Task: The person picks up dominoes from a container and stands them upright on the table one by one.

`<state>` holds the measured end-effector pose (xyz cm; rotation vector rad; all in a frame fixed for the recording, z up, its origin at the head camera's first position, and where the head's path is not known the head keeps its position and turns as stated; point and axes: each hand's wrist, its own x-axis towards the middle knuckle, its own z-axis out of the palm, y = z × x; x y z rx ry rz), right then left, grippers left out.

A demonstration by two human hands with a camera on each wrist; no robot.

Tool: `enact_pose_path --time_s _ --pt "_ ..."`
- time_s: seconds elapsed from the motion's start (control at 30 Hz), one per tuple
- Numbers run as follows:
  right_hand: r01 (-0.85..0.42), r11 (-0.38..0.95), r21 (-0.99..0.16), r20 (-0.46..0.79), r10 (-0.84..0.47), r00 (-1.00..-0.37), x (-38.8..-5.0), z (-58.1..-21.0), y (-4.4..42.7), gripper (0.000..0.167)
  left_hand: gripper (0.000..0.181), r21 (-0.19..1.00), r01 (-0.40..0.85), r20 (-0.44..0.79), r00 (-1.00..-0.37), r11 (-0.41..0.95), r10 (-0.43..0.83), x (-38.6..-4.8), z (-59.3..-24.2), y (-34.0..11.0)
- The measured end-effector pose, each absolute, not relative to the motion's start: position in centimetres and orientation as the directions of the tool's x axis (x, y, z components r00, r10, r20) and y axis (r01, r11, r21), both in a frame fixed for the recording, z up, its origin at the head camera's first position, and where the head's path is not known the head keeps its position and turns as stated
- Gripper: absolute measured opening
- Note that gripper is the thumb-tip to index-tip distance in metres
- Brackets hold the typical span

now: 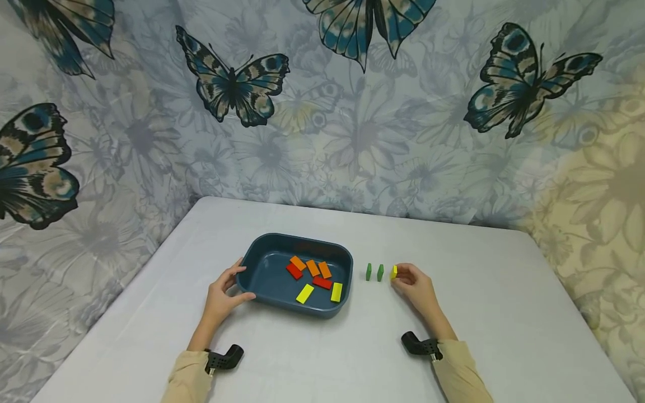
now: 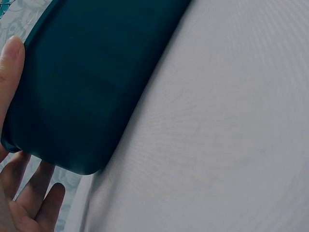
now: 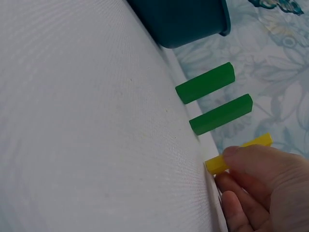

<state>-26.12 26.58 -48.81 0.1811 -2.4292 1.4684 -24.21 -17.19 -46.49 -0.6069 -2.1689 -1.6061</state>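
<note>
My left hand [image 1: 220,292] holds the left end of a dark blue rectangular tray [image 1: 262,238], thumb near its front corner and fingers along the end wall. In the left wrist view, the thumb lies against the tray's side [image 2: 96,87]. Inside lie several flat blocks: orange blocks [image 1: 313,268], red blocks [image 1: 322,282] and yellow blocks [image 1: 304,294]. To the tray's right, my right hand [image 1: 416,286] pinches a yellow block [image 3: 216,166] that stands upright on the table. Left of it stand two upright green blocks [image 3: 221,114], apart from each other in a row.
A white cloth covers the table [image 1: 322,364]. Behind it hangs a patterned backdrop [image 1: 363,140] with butterflies and flowers. Each wrist wears a black camera mount [image 1: 225,357].
</note>
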Motion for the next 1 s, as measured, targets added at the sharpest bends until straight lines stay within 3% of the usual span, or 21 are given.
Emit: enact_pose_path --time_s 0.2,0.37,0.57,0.8,0.9,1.0 --pt "-0.261 0.416 -0.871 0.293 0.013 -0.956 -25.9 -48.2 26.8 0.040 0.058 0.808 0.539 0.529 -0.841 0.237 0.112 -23.6 -46.8 -17.1" --pt "-0.316 0.302 -0.900 0.346 0.052 -0.937 -25.7 -46.8 26.8 0.053 0.058 0.815 0.527 0.519 -0.849 0.239 0.103 -23.4 -46.6 -16.9" --pt "-0.539 0.353 -0.765 0.601 0.089 -0.794 -24.8 -43.7 26.3 0.040 0.058 0.797 0.548 0.537 -0.835 0.255 0.115 -23.6 -46.1 -16.9" --pt "-0.729 0.328 -0.601 0.733 -0.135 -0.666 -23.8 -40.1 20.2 0.026 0.059 0.802 0.530 0.516 -0.847 0.275 0.126 -23.9 -45.9 -17.4" --pt "-0.759 0.323 -0.566 0.740 -0.207 -0.640 -24.1 -40.4 17.0 0.025 0.059 0.803 0.527 0.512 -0.849 0.279 0.130 -23.9 -46.1 -17.5" --pt "-0.735 0.299 -0.608 0.693 -0.251 -0.676 -24.5 -40.6 14.5 0.024 0.060 0.796 0.540 0.523 -0.841 0.274 0.137 -24.0 -46.1 -17.4"
